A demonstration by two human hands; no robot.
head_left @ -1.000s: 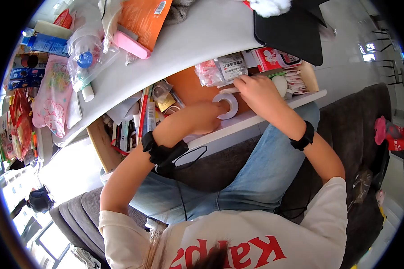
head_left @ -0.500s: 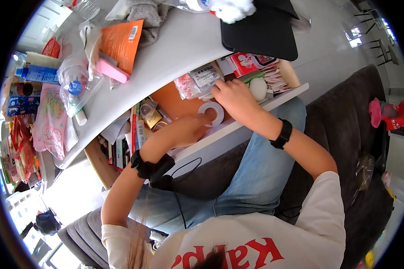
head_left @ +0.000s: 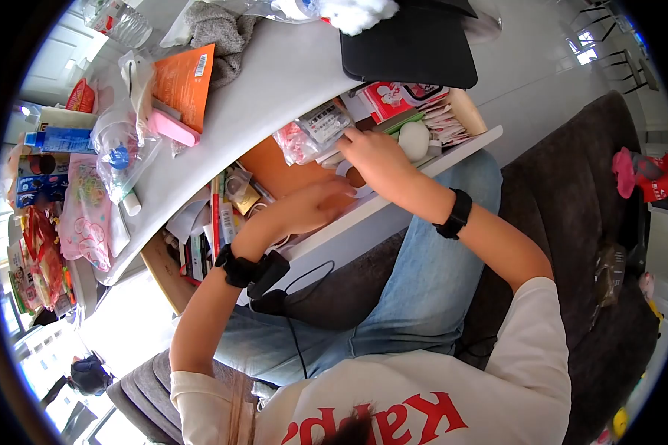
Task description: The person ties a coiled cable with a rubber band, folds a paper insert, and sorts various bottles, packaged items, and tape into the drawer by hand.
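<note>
Over the open drawer, my left hand (head_left: 315, 206) reaches in with its fingers stretched out. Its fingertips lie by a roll of tape (head_left: 361, 190), which is partly covered by both hands. My right hand (head_left: 378, 159) is bent downward, its fingers closed at the edge of a clear and silver packet (head_left: 326, 122) with a printed label. What those fingers hold, if anything, is hidden. Beside that packet lies a bag with pink and white contents (head_left: 295, 142).
The drawer front (head_left: 416, 178) runs just above my lap. Inside are a white rounded object (head_left: 414, 139), small paper packets (head_left: 444, 122), a red box (head_left: 384, 100) and a gold padlock (head_left: 241, 194). An orange pouch (head_left: 185, 85) and a black mat (head_left: 412, 52) lie on the desk.
The view has shifted slightly. The tape roll has moved a little to the right in the drawer, and the left hand's fingers now stretch farther over it. The right hand stays at the packet.
</note>
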